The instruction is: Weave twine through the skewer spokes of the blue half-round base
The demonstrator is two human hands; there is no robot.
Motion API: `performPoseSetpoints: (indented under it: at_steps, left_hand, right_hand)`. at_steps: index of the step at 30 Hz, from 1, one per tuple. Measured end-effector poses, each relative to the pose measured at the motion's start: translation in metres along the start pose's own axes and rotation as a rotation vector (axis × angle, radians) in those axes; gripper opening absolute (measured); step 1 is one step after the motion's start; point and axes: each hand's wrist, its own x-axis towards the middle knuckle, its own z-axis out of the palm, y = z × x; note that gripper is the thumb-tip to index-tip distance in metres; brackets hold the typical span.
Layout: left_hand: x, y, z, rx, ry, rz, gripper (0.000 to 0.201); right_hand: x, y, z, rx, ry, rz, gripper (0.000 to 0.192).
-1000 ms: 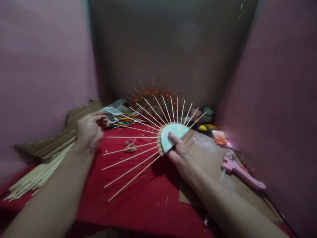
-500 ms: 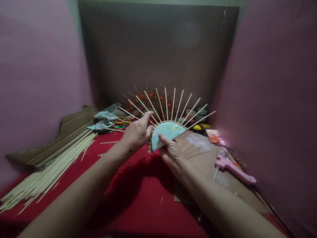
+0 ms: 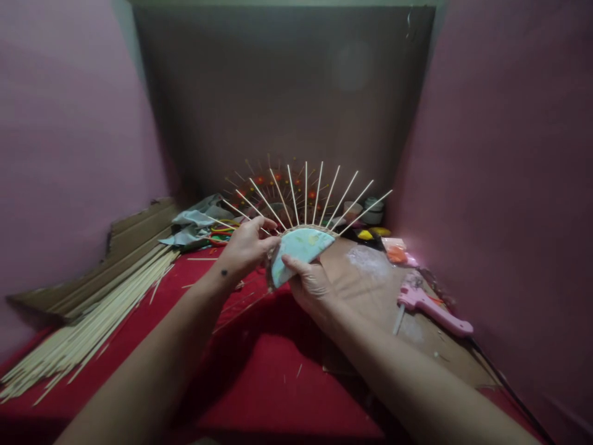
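A half-round card disc (image 3: 299,250) with bamboo skewers (image 3: 319,194) fanned out from its woven edge is held up over the middle of the red-covered tabletop (image 3: 259,371). The right hand (image 3: 310,287) is closed on the disc from 5 o'clock — thumb pressed across its pale face, fingers behind it. The left hand (image 3: 245,247) is at the disc's 9 o'clock edge, its grip pinched together on one of the skewers there. The free skewer tips are spread from 10 to 2 o'clock.

A finished fan with orange beads (image 3: 278,185) stands just behind, at 12 o'clock. A pile of loose skewers (image 3: 88,327) lies at 8 o'clock beside cardboard sheets (image 3: 134,235). A pink glue gun (image 3: 433,309) rests at 3 o'clock on a brown board (image 3: 370,278) — well apart from both hands. Crumpled cloth (image 3: 194,219) lies at 10 o'clock.
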Motion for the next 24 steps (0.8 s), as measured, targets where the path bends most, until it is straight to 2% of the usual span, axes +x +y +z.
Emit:
performPoseSetpoints:
  at_steps: [2,5,9,11,14,16,20,24]
  left_hand:
    - [0.001,0.001,-0.002,0.087,-0.036,0.028,0.022]
    - [0.002,0.003,-0.009,0.158,-0.006,0.107,0.018]
    - [0.001,0.009,-0.032,0.149,0.012,0.141,0.022]
    - [-0.001,0.014,-0.044,0.196,0.042,0.15,0.026]
    - [-0.004,0.018,-0.054,0.259,0.101,0.145,0.031]
    - [-0.004,0.016,-0.055,0.285,0.094,0.14,0.025]
    - [-0.001,0.001,-0.053,0.31,0.068,0.175,0.013]
    - [0.001,-0.008,-0.059,0.278,0.069,0.138,0.014]
  right_hand:
    - [-0.002,-0.001,0.001,-0.028,-0.06,-0.024,0.03]
    - [-0.006,-0.008,0.004,-0.095,-0.172,-0.013,0.031]
    - [-0.007,-0.022,0.007,-0.168,-0.343,0.064,0.035]
    - [-0.005,-0.027,0.006,-0.249,-0.372,0.075,0.032]
    - [-0.002,-0.028,0.002,-0.445,-0.331,0.106,0.018]
    - [-0.001,-0.027,-0.001,-0.592,-0.26,0.128,0.007]
    - [0.001,-0.028,-0.011,-0.816,-0.134,0.066,0.015]
    - [0.001,-0.039,-0.023,-0.8,-0.119,-0.054,0.012]
